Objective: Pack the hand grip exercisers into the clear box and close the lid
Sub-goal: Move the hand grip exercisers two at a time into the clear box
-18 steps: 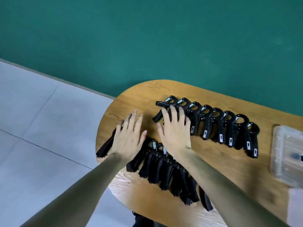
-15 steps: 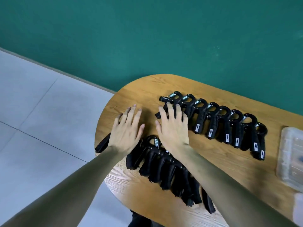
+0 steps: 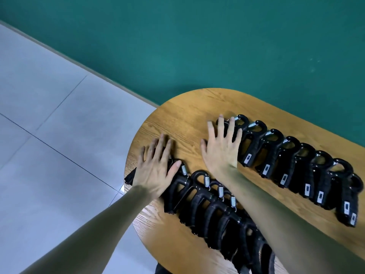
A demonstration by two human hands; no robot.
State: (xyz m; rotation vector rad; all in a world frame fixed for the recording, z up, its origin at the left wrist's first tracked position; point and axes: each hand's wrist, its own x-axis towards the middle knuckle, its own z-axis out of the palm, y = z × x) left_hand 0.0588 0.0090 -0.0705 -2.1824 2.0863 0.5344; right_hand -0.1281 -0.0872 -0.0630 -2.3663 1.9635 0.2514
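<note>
Both hands are flat, fingers spread, gripping nothing: left hand (image 3: 156, 171) on the near row of exercisers (image 3: 213, 206) at lower centre, right hand (image 3: 222, 149) on the far row (image 3: 296, 165). The clear box that sat at right earlier has slipped out of frame.

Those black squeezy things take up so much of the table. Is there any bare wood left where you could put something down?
Yes. Bare table lies at the rounded end beyond both hands, and along the far edge behind the far row of grippers. A strip runs between that row and the near row, though the right hand and its forearm cross it. The left hand covers the near row's end.
</note>
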